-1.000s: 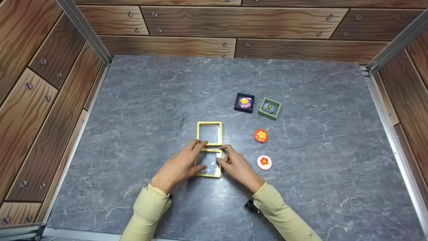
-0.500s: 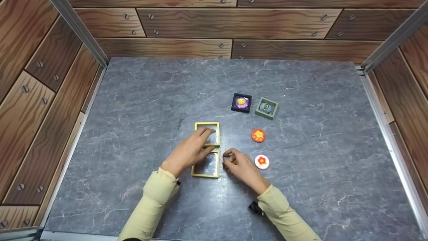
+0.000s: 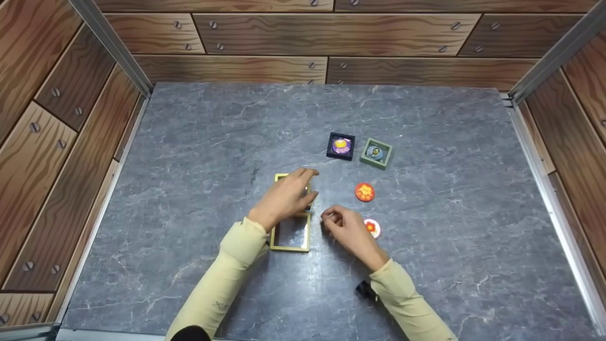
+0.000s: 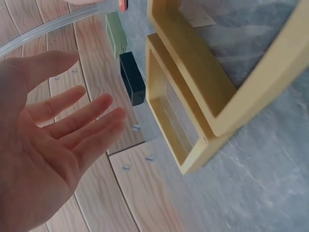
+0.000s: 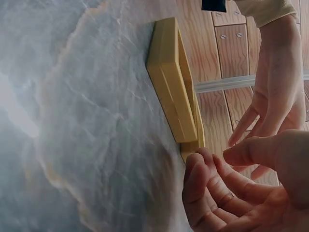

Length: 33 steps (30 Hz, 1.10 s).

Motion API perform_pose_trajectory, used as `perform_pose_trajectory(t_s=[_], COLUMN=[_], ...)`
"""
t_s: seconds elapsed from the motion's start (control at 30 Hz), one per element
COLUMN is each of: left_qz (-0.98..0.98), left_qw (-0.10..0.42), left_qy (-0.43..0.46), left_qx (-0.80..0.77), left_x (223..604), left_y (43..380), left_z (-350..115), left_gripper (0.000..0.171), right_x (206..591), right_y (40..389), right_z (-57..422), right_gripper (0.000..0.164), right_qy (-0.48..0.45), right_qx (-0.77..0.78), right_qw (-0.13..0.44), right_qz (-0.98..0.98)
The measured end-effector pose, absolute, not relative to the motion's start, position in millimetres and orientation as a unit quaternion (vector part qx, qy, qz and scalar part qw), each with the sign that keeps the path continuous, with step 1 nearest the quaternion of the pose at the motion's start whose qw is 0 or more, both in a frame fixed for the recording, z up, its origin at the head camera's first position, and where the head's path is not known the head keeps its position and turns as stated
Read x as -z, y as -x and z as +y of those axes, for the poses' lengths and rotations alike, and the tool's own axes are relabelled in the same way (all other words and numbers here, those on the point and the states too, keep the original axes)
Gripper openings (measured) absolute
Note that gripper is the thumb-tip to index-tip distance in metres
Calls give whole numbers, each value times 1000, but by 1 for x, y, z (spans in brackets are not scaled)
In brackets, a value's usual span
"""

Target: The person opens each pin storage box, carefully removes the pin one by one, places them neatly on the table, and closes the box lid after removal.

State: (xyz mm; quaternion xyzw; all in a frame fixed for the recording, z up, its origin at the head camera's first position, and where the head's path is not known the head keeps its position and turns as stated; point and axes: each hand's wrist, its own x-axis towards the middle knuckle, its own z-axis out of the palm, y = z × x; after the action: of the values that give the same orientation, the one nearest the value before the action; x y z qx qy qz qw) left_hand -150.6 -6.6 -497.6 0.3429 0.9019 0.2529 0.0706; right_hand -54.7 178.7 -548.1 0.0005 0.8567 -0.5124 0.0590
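Two yellow square frames with clear panes lie one behind the other. My left hand (image 3: 288,196) passes over the far frame (image 3: 280,176), covering most of it; its fingers point to the right. In the left wrist view the palm shows with nothing in it, fingers relaxed and thumb apart. The near frame (image 3: 289,249) lies below that hand. Just right of the frames is my right hand (image 3: 349,232), fingers loosely bent and holding nothing visible. It partly covers a white disc with a red flower (image 3: 374,228). Behind it lies an orange disc with a yellow flower (image 3: 365,192).
Farther back on the grey marbled table (image 3: 213,132) sit a small black square frame (image 3: 329,147) with a purple disc in it and a green one (image 3: 388,157) with a blue disc. Wood-patterned walls (image 3: 265,33) enclose the table on the left, back and right.
My left hand has left the near frame and moved up and right over the far one. My right hand has come off the near frame's right edge and shifted right, toward the white disc.
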Motion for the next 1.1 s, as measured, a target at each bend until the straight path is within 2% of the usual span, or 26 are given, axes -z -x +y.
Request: perform_pose_trajectory(t_s=[0.3, 0.67, 0.97, 1.1], left_qz=[909, 907, 918, 921], left_qw=[96, 131, 99, 89], left_qy=[-320, -310, -314, -312], left_qx=[-249, -252, -221, -215], left_x=[491, 487, 486, 486], left_y=[166, 185, 200, 206], left_z=[14, 42, 68, 79], left_gripper=[46, 47, 38, 41], right_x=[537, 531, 531, 530], right_y=[61, 68, 72, 72], right_z=[189, 205, 215, 219], right_gripper=[12, 11, 11, 12], right_qy=[-52, -65, -78, -90], right_qx=[477, 464, 464, 463], right_qw=[44, 31, 23, 21], right_qz=[876, 883, 882, 882])
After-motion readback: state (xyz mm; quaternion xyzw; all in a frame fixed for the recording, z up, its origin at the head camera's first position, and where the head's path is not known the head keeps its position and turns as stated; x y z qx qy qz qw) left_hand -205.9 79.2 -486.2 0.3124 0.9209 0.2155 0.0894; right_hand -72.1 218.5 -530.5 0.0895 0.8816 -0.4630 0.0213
